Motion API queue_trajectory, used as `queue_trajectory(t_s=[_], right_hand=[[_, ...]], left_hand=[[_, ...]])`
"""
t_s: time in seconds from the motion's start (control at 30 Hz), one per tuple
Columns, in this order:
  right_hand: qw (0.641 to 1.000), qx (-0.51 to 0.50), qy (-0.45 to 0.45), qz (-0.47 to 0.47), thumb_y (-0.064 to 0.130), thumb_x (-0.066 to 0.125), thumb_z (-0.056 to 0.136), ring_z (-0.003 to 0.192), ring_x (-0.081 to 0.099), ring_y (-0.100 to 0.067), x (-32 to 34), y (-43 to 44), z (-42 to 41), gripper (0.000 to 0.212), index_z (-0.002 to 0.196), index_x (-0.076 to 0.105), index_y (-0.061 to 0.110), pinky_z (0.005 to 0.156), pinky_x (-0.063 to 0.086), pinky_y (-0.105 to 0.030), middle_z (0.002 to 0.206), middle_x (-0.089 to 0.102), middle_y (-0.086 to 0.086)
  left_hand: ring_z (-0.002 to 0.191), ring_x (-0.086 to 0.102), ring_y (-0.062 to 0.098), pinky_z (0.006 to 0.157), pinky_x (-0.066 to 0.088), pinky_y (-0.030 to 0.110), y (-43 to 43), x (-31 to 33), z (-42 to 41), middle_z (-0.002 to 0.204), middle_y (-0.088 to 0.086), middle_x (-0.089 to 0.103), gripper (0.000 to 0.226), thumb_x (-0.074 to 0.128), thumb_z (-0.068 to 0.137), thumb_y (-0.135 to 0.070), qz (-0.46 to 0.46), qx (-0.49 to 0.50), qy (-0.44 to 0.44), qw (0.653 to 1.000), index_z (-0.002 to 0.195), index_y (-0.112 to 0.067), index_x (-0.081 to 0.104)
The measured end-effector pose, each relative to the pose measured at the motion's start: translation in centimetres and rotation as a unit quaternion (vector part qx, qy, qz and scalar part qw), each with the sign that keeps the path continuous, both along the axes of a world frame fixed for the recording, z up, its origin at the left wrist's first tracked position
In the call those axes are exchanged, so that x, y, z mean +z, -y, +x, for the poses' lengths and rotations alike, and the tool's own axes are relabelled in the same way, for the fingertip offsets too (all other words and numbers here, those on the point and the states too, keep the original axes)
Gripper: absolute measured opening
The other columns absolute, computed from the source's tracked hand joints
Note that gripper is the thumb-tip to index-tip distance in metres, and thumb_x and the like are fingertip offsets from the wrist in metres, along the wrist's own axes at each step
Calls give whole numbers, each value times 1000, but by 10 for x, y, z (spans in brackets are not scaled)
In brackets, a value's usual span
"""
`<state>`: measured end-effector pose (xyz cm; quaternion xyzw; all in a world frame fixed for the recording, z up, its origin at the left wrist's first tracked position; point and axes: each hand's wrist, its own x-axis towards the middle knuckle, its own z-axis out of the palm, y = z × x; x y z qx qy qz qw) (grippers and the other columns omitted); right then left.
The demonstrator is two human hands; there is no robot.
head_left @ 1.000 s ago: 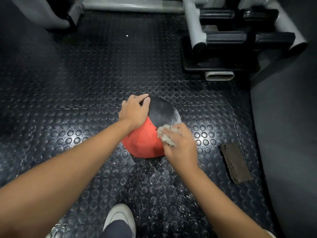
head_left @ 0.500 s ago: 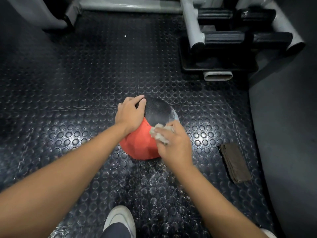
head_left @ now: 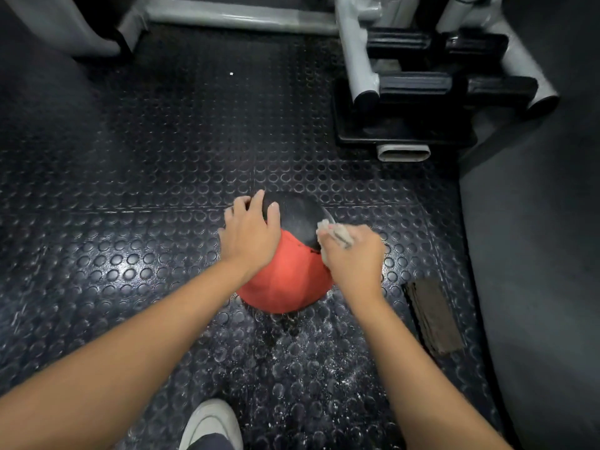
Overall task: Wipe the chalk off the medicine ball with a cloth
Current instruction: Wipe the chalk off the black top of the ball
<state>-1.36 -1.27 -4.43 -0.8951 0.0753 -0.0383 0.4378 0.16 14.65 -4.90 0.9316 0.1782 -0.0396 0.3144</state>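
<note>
- The round red and black medicine ball [head_left: 285, 280] sits on the black studded rubber floor [head_left: 130, 157], straight in front of you and between your two hands. Its red half faces you and its black half faces away.
- Your left hand [head_left: 250, 235] lies on the ball's upper left side. The fingers are spread and laid over the curve, with the fingertips reaching onto the black part. It grasps nothing.
- Your right hand [head_left: 354, 254] is curled tight round a small crumpled off-white cloth [head_left: 334, 232]. The cloth sticks out past your knuckles and touches the ball's right side, on the black part near the seam with the red.
- White chalk dust [head_left: 308, 362] speckles the floor just below the ball, on your side of it.
- A flat brown rectangular pad [head_left: 433, 319] lies on the floor to the right of the ball, apart from it.
- The toe of your white shoe [head_left: 211, 423] shows at the bottom edge.
- A grey tubular metal machine frame [head_left: 357, 60] with black parts stands at the far side, well apart from the ball.
</note>
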Motion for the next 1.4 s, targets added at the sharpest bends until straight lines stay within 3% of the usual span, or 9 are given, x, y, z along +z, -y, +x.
queue_trajectory(t_s=[0.13,0.33,0.53,0.73,0.87,1.0,1.1,1.2,1.4], right_hand=[[997,-15,18,72,23,76,82,64,52,1,-6,-9,-42,6,83,75,18,57,39,-4,78,54,9],[990,17,89,110,18,75,79,79,57,-9,-21,-29,-82,23,102,76,12,66,55,-32,91,55,5],[997,15,67,20,22,70,84,68,49,-12,-10,-34,-62,10,86,73,13,57,44,-28,85,51,1],[996,32,-80,-6,20,63,83,45,42,-11,15,-21,31,42,45,46,20,49,33,-25,46,47,6],[997,36,-44,-56,27,62,88,56,50,-18,5,-27,-26,35,56,53,16,53,36,-26,63,52,-1],[999,7,11,40,23,72,84,67,53,-15,-9,-33,-83,12,93,75,15,58,51,-28,83,53,2],[1000,7,-6,-29,36,60,90,62,44,-9,-8,-30,-48,26,70,68,21,55,36,-9,75,52,3],[998,-30,-51,19,23,65,84,44,37,-6,-3,-22,10,46,42,47,19,43,26,-14,44,44,11],[999,-38,-39,-2,36,61,88,54,47,-16,-8,-31,-25,37,56,55,18,48,35,-26,65,54,-4]], left_hand=[[146,17,23,113,19,63,11,4,-9,160,-3,21,52,30,102,-43,88,-69,40,993,150,-22,32],[147,15,24,111,16,68,1,4,-27,159,-6,25,50,29,101,-48,101,-81,12,992,149,-34,33],[144,21,20,110,25,65,-17,1,-35,156,-8,32,52,24,99,-51,84,-71,41,993,146,-35,38],[143,23,18,110,24,64,-6,2,-37,153,-10,35,48,29,99,-48,107,-98,48,988,144,-36,41],[141,25,19,108,27,64,-9,3,-26,152,-9,36,45,33,100,-45,84,-66,32,994,143,-37,42],[141,25,19,106,29,64,-8,2,-26,152,-9,36,46,33,100,-46,84,-69,34,994,143,-36,43],[142,24,19,107,28,66,-6,3,-28,153,-8,35,47,32,100,-47,90,-75,36,992,144,-35,42],[142,24,19,107,27,66,-6,3,-28,153,-9,36,47,32,99,-47,95,-75,35,992,144,-35,42],[140,28,20,105,31,65,-10,3,-14,150,-8,39,45,34,99,-46,68,-54,25,996,141,-37,46]])
